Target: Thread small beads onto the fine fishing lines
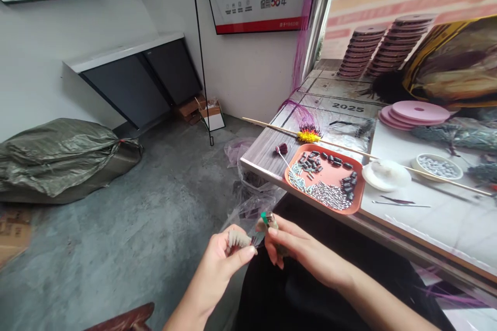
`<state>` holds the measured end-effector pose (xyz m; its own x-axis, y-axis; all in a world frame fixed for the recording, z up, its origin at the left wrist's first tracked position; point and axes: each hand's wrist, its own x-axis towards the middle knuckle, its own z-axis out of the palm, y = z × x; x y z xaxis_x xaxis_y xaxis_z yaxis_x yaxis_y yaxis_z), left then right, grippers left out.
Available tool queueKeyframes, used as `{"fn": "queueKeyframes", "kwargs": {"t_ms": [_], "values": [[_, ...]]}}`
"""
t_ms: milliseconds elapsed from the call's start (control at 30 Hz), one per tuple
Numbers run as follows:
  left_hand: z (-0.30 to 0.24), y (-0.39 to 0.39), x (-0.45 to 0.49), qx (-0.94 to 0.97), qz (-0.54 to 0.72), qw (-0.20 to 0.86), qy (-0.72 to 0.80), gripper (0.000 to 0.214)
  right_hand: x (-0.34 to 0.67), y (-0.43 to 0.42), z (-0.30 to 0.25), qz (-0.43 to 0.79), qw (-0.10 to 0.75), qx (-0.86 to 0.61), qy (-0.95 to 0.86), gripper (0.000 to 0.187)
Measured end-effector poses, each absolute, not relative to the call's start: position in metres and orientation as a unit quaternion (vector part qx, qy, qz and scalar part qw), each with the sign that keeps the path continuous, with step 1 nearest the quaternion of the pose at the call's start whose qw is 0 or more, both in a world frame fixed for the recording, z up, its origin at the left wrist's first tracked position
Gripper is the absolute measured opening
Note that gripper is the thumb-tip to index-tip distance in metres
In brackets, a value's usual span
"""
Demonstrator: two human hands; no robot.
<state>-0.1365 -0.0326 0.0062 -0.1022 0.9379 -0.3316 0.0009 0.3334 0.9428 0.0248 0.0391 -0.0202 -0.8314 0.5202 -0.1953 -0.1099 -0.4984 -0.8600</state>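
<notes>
Above my lap, my left hand (223, 253) pinches a small bunch of dark strands (254, 242) between thumb and index finger. Pale ridged wrapping (237, 239) surrounds that index finger. Close to its right, my right hand (293, 240) is closed around a lighter (271, 219) with a green part and a metal top pointing up. The lighter's lower body is hidden in the palm, and no flame can be seen. Beyond both hands, an orange tray (361, 194) at the table's edge holds black cylindrical pieces, thin tubes and small silvery pieces.
On the table (256, 152) lie a dark red bundle (281, 149), a long thin stick (345, 148) with a yellow tuft (308, 136), a white dish (386, 176), a bowl of grey beads (437, 167) and pink discs (419, 111). A covered bulky pile (66, 158) occupies the left floor.
</notes>
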Motion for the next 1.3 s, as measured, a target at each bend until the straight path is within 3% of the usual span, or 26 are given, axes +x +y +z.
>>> {"fn": "queueKeyframes", "kwargs": {"t_ms": [167, 267, 367, 733, 967, 1067, 1200, 1300], "values": [[0.005, -0.033, -0.138, 0.364, 0.431, 0.568, 0.599, 0.026, 0.013, 0.035, -0.037, 0.865, 0.207, -0.211, -0.405, 0.019], [0.003, -0.032, -0.137, 0.381, 0.418, 0.558, 0.608, 0.027, 0.009, 0.037, -0.028, 0.812, 0.232, -0.229, -0.484, 0.017], [0.001, -0.032, -0.136, 0.409, 0.394, 0.536, 0.624, 0.025, 0.008, 0.037, -0.015, 0.741, 0.203, -0.280, -0.576, 0.011], [-0.001, -0.032, -0.135, 0.435, 0.372, 0.524, 0.630, 0.014, 0.010, 0.036, -0.006, 0.585, 0.191, -0.307, -0.726, 0.023], [-0.005, -0.032, -0.135, 0.384, 0.412, 0.548, 0.618, 0.024, 0.011, 0.037, -0.015, 0.718, 0.242, -0.270, -0.594, 0.015], [-0.002, -0.032, -0.135, 0.354, 0.438, 0.550, 0.616, 0.030, 0.015, 0.037, -0.022, 0.775, 0.260, -0.258, -0.515, 0.026], [0.004, -0.031, -0.134, 0.339, 0.448, 0.552, 0.616, 0.032, 0.017, 0.035, -0.037, 0.822, 0.222, -0.248, -0.463, 0.044], [0.006, -0.030, -0.134, 0.327, 0.449, 0.553, 0.621, 0.033, 0.015, 0.034, -0.045, 0.833, 0.210, -0.231, -0.457, 0.041]]}}
